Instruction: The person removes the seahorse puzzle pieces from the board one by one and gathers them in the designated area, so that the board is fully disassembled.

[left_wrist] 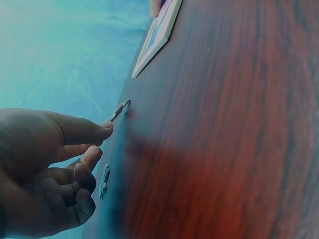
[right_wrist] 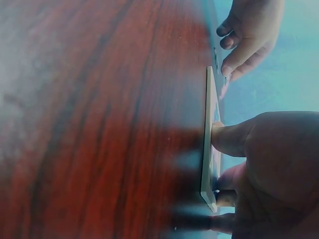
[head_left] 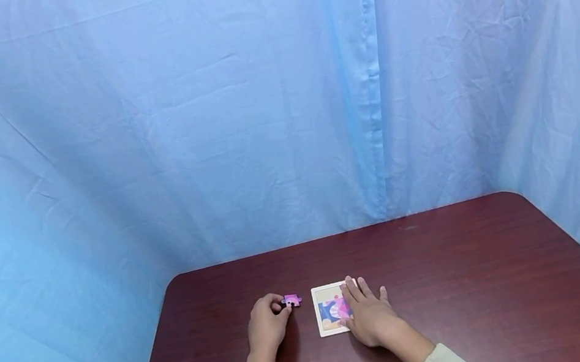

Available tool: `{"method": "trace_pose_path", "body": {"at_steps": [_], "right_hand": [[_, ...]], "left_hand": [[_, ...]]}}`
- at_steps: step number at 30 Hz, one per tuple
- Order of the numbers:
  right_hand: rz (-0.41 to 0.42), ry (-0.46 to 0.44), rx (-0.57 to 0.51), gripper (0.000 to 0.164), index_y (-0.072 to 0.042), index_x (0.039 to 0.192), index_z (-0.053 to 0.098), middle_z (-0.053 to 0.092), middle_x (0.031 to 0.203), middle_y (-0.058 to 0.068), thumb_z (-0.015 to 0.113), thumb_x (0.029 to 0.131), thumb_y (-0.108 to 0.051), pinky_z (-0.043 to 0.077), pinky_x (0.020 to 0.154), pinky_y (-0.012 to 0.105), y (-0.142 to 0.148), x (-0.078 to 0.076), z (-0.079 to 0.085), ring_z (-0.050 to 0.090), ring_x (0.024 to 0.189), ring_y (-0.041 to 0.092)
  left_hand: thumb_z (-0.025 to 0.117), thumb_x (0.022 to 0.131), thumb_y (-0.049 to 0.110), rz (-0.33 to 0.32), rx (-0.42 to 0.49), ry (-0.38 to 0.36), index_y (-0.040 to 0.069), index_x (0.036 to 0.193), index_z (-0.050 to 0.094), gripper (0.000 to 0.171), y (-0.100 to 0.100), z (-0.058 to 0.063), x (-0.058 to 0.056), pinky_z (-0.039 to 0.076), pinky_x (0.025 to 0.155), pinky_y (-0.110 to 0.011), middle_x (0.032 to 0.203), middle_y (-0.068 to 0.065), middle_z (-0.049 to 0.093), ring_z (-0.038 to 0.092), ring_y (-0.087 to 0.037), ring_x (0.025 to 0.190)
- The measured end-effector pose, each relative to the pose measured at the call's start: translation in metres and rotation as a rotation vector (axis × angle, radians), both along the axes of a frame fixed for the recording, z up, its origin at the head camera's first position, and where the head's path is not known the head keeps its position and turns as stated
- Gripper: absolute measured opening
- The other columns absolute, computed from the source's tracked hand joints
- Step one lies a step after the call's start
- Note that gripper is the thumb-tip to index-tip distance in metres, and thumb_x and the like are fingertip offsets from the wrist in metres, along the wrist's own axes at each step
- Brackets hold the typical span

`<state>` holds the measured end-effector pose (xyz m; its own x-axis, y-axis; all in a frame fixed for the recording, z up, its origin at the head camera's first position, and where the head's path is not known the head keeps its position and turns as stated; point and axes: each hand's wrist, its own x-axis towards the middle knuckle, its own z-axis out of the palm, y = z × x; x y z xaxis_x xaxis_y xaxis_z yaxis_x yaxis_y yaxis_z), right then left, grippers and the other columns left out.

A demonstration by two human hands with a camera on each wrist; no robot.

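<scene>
At the frame's lower centre, the left hand (head_left: 267,325) pinches a puzzle piece (head_left: 293,299) just left of the tray (head_left: 330,332), on which the right hand (head_left: 369,317) rests, fingers spread; piece-fitting appears underway, the next move likely calling for alignment with a bare space.

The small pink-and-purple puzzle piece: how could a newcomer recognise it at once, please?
On the dark-red wooden table, find the square white-framed puzzle, then the left hand beside it. The pink-and-purple puzzle piece is the only one pinched in that hand.
</scene>
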<state>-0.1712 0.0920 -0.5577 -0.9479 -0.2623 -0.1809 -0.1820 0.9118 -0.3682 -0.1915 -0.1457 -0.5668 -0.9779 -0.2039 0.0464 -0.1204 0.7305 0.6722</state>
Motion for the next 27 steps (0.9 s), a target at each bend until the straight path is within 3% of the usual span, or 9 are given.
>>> {"method": "trace_pose_path", "body": {"at_steps": [7,27], "right_hand": [[-0.004,-0.010,0.003,0.076,-0.003,0.164,0.034,0.023,0.176,0.016,0.062,0.104,-0.041,0.015,0.122,0.079,0.000,0.000,0.000,0.020,0.164,0.041],[0.005,-0.028,0.032,0.077,-0.005,0.165,0.031,0.021,0.177,0.015,0.059,0.105,-0.044,0.015,0.123,0.078,0.000,-0.002,0.000,0.019,0.164,0.041]], "left_hand": [[0.083,0.088,0.015,0.017,-0.008,-0.025,0.012,0.105,0.076,0.019,-0.003,0.000,0.001,0.050,0.073,-0.041,0.091,-0.001,0.066,0.060,-0.016,0.079],[0.081,0.089,0.012,0.049,-0.016,-0.009,0.009,0.112,0.080,0.023,-0.014,-0.003,-0.001,0.053,0.073,-0.040,0.092,0.000,0.070,0.066,-0.016,0.083]]}}
